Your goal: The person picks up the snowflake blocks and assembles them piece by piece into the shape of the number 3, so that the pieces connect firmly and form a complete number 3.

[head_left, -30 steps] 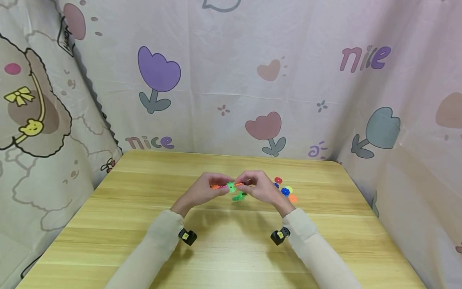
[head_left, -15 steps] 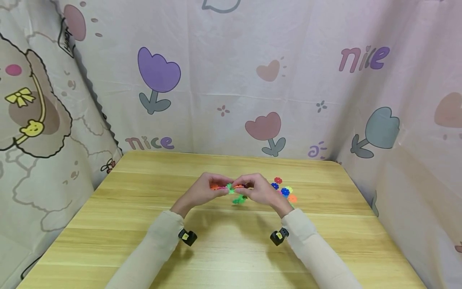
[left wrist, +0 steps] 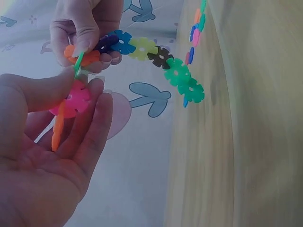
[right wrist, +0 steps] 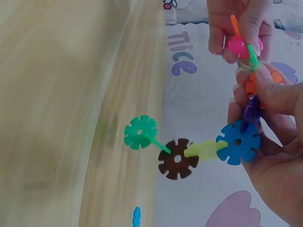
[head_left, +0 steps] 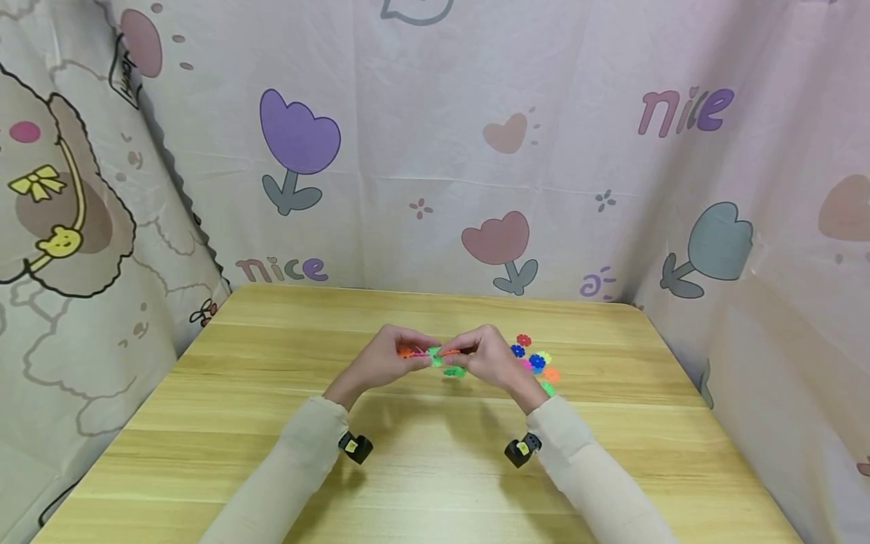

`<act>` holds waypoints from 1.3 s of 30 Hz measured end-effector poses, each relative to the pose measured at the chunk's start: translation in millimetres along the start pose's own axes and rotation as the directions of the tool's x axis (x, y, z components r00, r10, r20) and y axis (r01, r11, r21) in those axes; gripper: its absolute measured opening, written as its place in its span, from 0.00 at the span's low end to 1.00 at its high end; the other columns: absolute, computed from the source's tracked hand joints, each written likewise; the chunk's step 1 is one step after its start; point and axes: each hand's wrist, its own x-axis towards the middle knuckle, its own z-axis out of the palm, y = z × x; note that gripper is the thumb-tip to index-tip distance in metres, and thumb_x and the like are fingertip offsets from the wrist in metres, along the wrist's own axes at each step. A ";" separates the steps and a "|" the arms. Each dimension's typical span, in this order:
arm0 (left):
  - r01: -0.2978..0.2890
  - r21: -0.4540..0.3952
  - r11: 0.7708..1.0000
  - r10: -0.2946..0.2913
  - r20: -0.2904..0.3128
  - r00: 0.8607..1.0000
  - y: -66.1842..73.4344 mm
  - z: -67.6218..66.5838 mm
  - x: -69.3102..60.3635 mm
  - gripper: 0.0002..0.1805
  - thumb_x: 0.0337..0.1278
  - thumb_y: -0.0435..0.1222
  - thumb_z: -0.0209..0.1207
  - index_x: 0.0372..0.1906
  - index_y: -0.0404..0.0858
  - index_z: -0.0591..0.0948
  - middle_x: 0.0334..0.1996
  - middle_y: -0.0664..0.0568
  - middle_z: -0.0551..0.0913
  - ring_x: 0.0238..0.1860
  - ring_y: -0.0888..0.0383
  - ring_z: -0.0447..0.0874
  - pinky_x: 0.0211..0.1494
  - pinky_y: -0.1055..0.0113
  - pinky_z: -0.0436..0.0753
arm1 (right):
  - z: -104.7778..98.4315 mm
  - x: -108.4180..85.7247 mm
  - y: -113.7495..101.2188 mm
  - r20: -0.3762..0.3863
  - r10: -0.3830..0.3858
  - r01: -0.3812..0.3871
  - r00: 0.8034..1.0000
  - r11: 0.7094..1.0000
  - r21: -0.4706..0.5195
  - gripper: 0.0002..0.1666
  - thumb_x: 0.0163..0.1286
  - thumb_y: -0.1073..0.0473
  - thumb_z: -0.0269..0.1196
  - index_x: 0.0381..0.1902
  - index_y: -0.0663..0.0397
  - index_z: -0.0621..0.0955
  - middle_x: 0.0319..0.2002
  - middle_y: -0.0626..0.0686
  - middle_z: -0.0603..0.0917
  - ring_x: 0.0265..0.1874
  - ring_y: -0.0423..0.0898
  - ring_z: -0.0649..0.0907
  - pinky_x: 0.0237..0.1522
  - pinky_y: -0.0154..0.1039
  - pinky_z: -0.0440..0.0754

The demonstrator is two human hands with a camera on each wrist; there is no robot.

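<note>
My left hand pinches a pink snowflake disc, with an orange disc slotted to it. A green disc stands edge-on between the two hands' fingertips. My right hand pinches another orange disc close against that green one. From the right hand hangs a linked run of notched discs: purple, blue, yellow, brown and two green discs at the end. Fingers partly cover the joint between the hands.
Loose snowflake discs lie on the wooden table beside the right wrist, among them red, blue, yellow, orange and green. A patterned curtain stands behind the table.
The right hand has shifted and turned slightly, and the hanging green end has swung a little to the right. A loose green disc now shows beside the right wrist. Both hands keep their holds.
</note>
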 end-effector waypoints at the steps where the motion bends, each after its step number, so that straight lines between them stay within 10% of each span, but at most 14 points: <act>1: 0.005 -0.001 1.000 -0.005 -0.006 1.000 -0.2 0.1 0.0 0.14 0.63 0.32 0.68 0.53 0.40 0.89 0.43 0.48 0.91 0.38 0.57 0.83 0.40 0.67 0.86 | 1.0 -0.4 -0.3 -0.009 0.001 -0.001 1.000 1.000 -0.002 0.05 0.65 0.69 0.71 0.38 0.61 0.92 0.39 0.60 0.93 0.26 0.38 0.86 0.29 0.35 0.87; 14: 0.118 -0.064 0.991 -0.125 -0.124 0.984 -7.4 -10.4 -7.5 0.15 0.60 0.30 0.69 0.52 0.37 0.89 0.45 0.43 0.90 0.38 0.57 0.85 0.43 0.66 0.88 | -19.1 -4.1 10.1 -0.202 0.122 -0.113 0.972 0.992 0.052 0.07 0.66 0.62 0.72 0.41 0.58 0.91 0.36 0.56 0.92 0.26 0.47 0.83 0.26 0.30 0.77; 23: 0.108 -0.117 0.987 -0.134 -0.235 0.963 1.9 0.4 1.6 0.16 0.64 0.34 0.69 0.56 0.37 0.87 0.49 0.43 0.90 0.43 0.56 0.90 0.45 0.67 0.90 | -12.6 -1.8 4.1 -0.085 0.065 -0.064 0.994 0.998 0.024 0.16 0.78 0.64 0.59 0.58 0.59 0.85 0.38 0.62 0.88 0.30 0.42 0.80 0.32 0.31 0.76; 39: 0.099 -0.166 0.981 -0.144 -0.286 0.947 9.2 11.8 4.4 0.17 0.61 0.35 0.71 0.54 0.36 0.88 0.49 0.41 0.90 0.43 0.54 0.91 0.47 0.63 0.91 | 4.6 1.8 -4.2 -0.201 0.092 -0.081 0.975 0.995 0.063 0.06 0.72 0.63 0.67 0.42 0.60 0.87 0.38 0.61 0.90 0.40 0.60 0.89 0.46 0.37 0.90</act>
